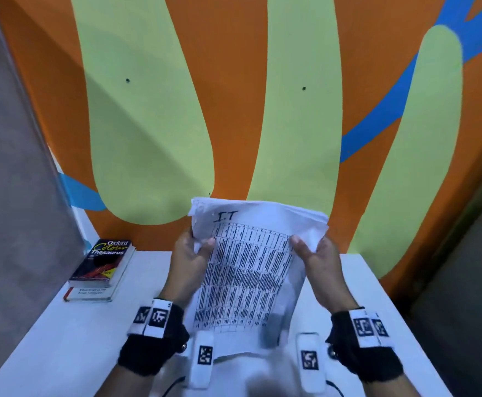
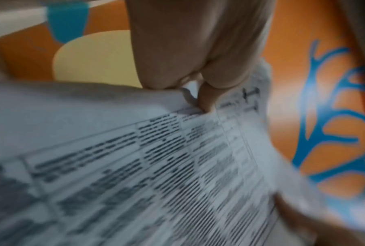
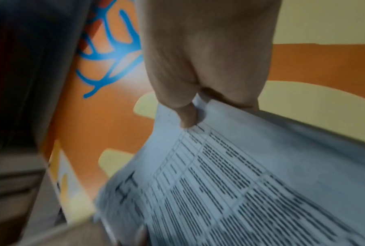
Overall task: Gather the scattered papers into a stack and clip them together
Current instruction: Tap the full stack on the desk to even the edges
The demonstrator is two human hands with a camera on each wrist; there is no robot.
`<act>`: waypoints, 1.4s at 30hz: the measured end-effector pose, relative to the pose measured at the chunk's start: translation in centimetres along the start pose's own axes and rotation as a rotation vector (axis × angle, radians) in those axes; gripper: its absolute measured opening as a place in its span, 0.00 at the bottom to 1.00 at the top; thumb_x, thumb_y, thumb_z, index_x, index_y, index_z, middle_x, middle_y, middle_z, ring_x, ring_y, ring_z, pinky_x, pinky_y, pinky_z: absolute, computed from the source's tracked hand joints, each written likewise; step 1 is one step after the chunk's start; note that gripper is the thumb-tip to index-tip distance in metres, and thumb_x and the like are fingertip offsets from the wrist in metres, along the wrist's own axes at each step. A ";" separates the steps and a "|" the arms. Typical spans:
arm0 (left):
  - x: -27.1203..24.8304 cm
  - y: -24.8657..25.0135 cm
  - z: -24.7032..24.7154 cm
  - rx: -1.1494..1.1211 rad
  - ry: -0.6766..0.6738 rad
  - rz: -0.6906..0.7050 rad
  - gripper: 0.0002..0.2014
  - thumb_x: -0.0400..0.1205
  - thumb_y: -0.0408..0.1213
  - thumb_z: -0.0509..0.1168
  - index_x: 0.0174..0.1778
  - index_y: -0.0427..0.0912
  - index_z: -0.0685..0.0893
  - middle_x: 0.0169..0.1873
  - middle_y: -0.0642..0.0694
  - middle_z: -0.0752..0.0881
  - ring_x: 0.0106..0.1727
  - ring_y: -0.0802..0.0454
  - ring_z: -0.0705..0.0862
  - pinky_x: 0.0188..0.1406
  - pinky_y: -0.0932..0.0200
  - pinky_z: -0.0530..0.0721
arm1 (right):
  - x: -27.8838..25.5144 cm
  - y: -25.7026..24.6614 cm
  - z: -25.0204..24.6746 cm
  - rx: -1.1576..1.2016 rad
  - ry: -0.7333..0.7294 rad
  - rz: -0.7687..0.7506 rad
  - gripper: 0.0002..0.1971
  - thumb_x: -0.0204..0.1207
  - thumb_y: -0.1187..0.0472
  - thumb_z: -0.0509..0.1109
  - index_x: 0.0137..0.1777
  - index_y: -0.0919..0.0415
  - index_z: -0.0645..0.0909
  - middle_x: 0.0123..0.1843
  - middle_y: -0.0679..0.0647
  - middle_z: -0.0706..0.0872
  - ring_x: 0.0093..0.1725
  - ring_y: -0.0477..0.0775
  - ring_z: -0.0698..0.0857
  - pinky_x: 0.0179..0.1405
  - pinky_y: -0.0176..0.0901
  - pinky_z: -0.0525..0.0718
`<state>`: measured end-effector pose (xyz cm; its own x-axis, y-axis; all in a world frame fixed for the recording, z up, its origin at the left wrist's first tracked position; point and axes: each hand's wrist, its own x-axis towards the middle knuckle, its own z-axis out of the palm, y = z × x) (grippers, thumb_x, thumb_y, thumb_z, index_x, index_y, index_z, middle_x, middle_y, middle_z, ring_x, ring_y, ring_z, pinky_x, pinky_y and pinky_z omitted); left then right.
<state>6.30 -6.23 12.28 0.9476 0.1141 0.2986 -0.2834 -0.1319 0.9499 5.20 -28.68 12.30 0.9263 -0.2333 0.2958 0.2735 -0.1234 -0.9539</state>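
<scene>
A stack of white papers (image 1: 248,270) with a printed table and a handwritten "I.T" on the top sheet stands upright above the white table (image 1: 62,339). My left hand (image 1: 196,250) grips its left edge, thumb on the front sheet. My right hand (image 1: 305,250) grips the right edge the same way. In the left wrist view the thumb pinches the papers (image 2: 156,166) near the top. The right wrist view shows the thumb pressed on the papers (image 3: 240,183) too. The stack's lower edge is blurred. No clip is visible.
Two stacked books, the top one an Oxford Colour Thesaurus (image 1: 105,262), lie at the table's far left. The painted orange, green and blue wall (image 1: 234,110) rises right behind the table. A dark gap (image 1: 463,282) runs along the table's right side.
</scene>
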 end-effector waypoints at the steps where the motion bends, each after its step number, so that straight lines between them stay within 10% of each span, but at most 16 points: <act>1: -0.1 0.1 0.3 0.046 0.043 0.040 0.10 0.83 0.31 0.63 0.59 0.44 0.77 0.49 0.52 0.84 0.54 0.51 0.83 0.55 0.54 0.81 | -0.1 0.0 0.7 -0.033 0.049 -0.052 0.06 0.78 0.62 0.71 0.52 0.63 0.83 0.49 0.55 0.90 0.48 0.50 0.88 0.50 0.50 0.85; 5: -0.3 1.1 0.6 0.060 0.136 0.211 0.22 0.82 0.25 0.61 0.68 0.49 0.67 0.55 0.58 0.80 0.54 0.70 0.80 0.51 0.81 0.72 | -0.7 -2.8 2.2 -0.068 0.184 -0.262 0.13 0.78 0.68 0.70 0.42 0.49 0.74 0.35 0.40 0.78 0.33 0.27 0.81 0.36 0.19 0.74; 8: -0.6 -0.1 0.8 0.071 0.153 0.201 0.24 0.83 0.27 0.62 0.67 0.55 0.62 0.55 0.70 0.72 0.50 0.80 0.75 0.48 0.89 0.65 | -1.3 -2.0 2.8 -0.050 0.103 -0.278 0.12 0.79 0.65 0.69 0.58 0.56 0.72 0.45 0.40 0.82 0.41 0.28 0.83 0.42 0.21 0.76; 12: -1.3 -3.5 1.7 0.079 0.104 0.058 0.15 0.84 0.26 0.59 0.64 0.43 0.69 0.54 0.55 0.79 0.58 0.54 0.80 0.44 0.82 0.72 | -2.4 1.4 3.6 -0.189 -0.023 -0.111 0.16 0.82 0.68 0.62 0.57 0.45 0.65 0.42 0.51 0.81 0.42 0.38 0.84 0.41 0.39 0.74; 14: -1.4 -3.6 1.6 0.068 0.164 0.085 0.15 0.83 0.23 0.59 0.64 0.41 0.71 0.53 0.54 0.81 0.56 0.60 0.81 0.47 0.84 0.71 | -2.5 2.0 3.5 -0.174 0.061 -0.114 0.14 0.82 0.70 0.61 0.55 0.49 0.67 0.40 0.64 0.81 0.41 0.55 0.82 0.37 0.41 0.71; 18: -1.1 -3.8 0.7 0.065 0.186 0.104 0.17 0.81 0.24 0.63 0.61 0.46 0.69 0.50 0.60 0.79 0.47 0.82 0.78 0.42 0.86 0.70 | -2.1 2.1 2.6 -0.107 0.075 -0.115 0.16 0.80 0.66 0.67 0.64 0.55 0.69 0.54 0.43 0.83 0.49 0.31 0.83 0.48 0.34 0.81; 23: -1.9 -5.2 1.1 0.078 0.174 0.049 0.18 0.82 0.25 0.62 0.68 0.34 0.69 0.60 0.45 0.80 0.63 0.52 0.79 0.51 0.86 0.68 | -2.5 4.1 2.3 -0.303 -0.006 -0.088 0.14 0.80 0.72 0.64 0.63 0.66 0.69 0.44 0.60 0.83 0.45 0.51 0.83 0.42 0.36 0.76; 27: -1.7 -5.1 0.9 0.020 0.161 0.051 0.22 0.81 0.24 0.63 0.68 0.46 0.66 0.56 0.62 0.78 0.55 0.78 0.78 0.49 0.86 0.69 | -2.2 3.4 2.5 -0.236 -0.014 -0.160 0.07 0.84 0.68 0.59 0.59 0.59 0.69 0.38 0.47 0.80 0.35 0.35 0.78 0.36 0.29 0.74; 31: -1.7 -5.8 1.2 0.013 0.110 0.008 0.28 0.84 0.26 0.60 0.77 0.49 0.60 0.61 0.63 0.75 0.61 0.67 0.76 0.51 0.89 0.66 | -2.2 3.4 2.8 -0.242 -0.033 -0.129 0.02 0.84 0.67 0.57 0.52 0.64 0.66 0.31 0.50 0.73 0.29 0.39 0.74 0.35 0.45 0.70; 35: -1.7 -6.0 0.8 0.032 0.100 0.018 0.24 0.83 0.25 0.60 0.68 0.55 0.64 0.57 0.66 0.75 0.55 0.83 0.76 0.47 0.89 0.67 | -1.9 4.1 2.8 -0.195 -0.003 -0.126 0.03 0.85 0.63 0.58 0.55 0.61 0.67 0.40 0.58 0.80 0.37 0.50 0.79 0.39 0.47 0.75; 39: -1.9 -5.7 0.2 0.037 0.021 -0.020 0.21 0.84 0.34 0.62 0.73 0.45 0.66 0.59 0.56 0.80 0.63 0.58 0.81 0.58 0.67 0.74 | -2.4 5.4 3.0 -0.237 0.066 -0.107 0.06 0.84 0.66 0.59 0.46 0.57 0.68 0.31 0.58 0.74 0.30 0.51 0.71 0.34 0.46 0.68; 42: -0.6 -3.0 -0.8 0.009 0.045 0.058 0.21 0.82 0.41 0.65 0.70 0.46 0.71 0.49 0.60 0.83 0.46 0.73 0.83 0.44 0.74 0.79 | -2.6 5.5 3.2 -0.210 0.103 -0.122 0.05 0.83 0.68 0.60 0.48 0.59 0.71 0.30 0.50 0.75 0.31 0.46 0.75 0.34 0.41 0.70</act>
<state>6.47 -5.11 9.38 0.9221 0.1501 0.3567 -0.3358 -0.1481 0.9302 5.13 -25.67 6.18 0.8554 -0.3001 0.4221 0.3122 -0.3516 -0.8826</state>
